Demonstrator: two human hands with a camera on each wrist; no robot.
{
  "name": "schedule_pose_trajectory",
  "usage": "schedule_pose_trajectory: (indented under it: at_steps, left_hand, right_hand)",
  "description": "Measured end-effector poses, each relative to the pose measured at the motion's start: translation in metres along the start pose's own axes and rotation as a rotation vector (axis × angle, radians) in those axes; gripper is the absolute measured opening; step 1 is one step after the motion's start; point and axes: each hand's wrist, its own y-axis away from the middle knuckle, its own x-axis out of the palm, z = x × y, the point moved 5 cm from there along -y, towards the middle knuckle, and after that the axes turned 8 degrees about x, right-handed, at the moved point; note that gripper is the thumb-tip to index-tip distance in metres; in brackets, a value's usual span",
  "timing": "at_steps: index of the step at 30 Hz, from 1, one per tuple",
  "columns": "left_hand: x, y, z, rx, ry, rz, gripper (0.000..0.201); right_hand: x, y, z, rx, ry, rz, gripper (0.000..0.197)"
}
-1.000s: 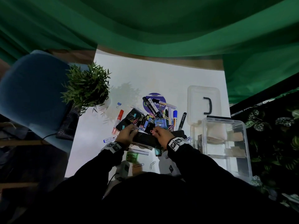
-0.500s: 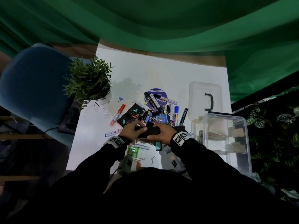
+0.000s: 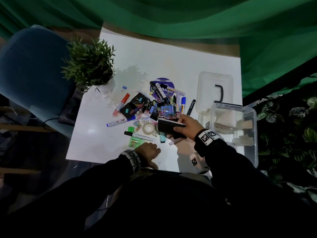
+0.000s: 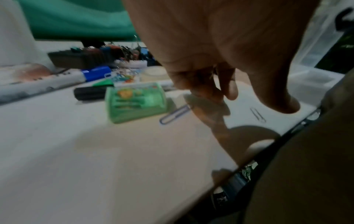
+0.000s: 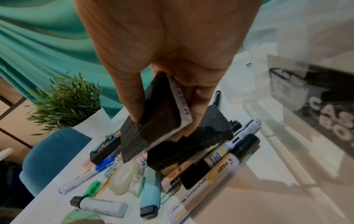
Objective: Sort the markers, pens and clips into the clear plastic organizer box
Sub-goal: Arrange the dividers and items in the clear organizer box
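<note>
Right hand (image 3: 186, 125), thumb and fingers clamped on one black eraser (image 3: 169, 126), hovers at the pile's 4 o'clock; a second eraser (image 3: 135, 105) lies at 9 o'clock. Left hand (image 3: 148, 150), fingers curled, has released the eraser and withdrawn to 6 o'clock, touching one paper clip (image 4: 175, 114). One clear organizer box (image 3: 234, 127) stands at 3 o'clock.

The place looks like a staged recording corner fitted out as an office desk. A white rectangular table (image 3: 171, 62) carries loose stationery; draped green cloth (image 3: 171, 16) closes it off at twelve o'clock, a blue upholstered chair (image 3: 29, 69) stands at nine o'clock, and a small potted green plant (image 3: 89, 64) sits at ten o'clock.
</note>
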Motion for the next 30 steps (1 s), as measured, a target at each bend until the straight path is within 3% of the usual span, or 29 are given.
schedule_pose_trajectory:
  at_steps: [4,9,14,17,20,24,27,30]
  left_hand:
    - [0.007,-0.016,-0.004,-0.058,-0.1,-0.042,0.064]
    - [-0.008,-0.02,0.01,-0.167,0.032,-0.211,0.035]
    - [-0.041,-0.026,0.007,-0.292,0.07,-0.414,0.025]
    - [-0.067,-0.036,0.003,-0.319,0.034,-0.554,0.029]
    - [-0.083,-0.049,0.002,-0.375,-0.009,-0.552,0.054]
    - [-0.09,-0.063,-0.001,-0.455,-0.061,-0.496,0.072]
    - [-0.092,-0.069,0.0,-0.503,-0.103,-0.491,0.07]
    - [-0.096,-0.068,0.0,-0.542,-0.084,-0.506,0.066]
  right_hand:
    - [-0.024,0.027,-0.009,-0.061,-0.018,0.006,0.021]
    - [-0.085,0.079,-0.038,-0.17,0.013,-0.026,0.023]
    - [-0.138,0.134,-0.103,-0.132,0.188,-0.109,0.022]
    - [-0.125,0.138,-0.14,-0.041,0.476,-0.074,0.02]
    - [-0.095,0.12,-0.156,-0.035,0.645,-0.051,0.021]
    - [-0.064,0.096,-0.156,-0.06,0.599,-0.017,0.021]
    - [-0.052,0.084,-0.157,-0.066,0.6,0.082,0.018]
    - [-0.048,0.079,-0.159,-0.047,0.559,0.195,0.027]
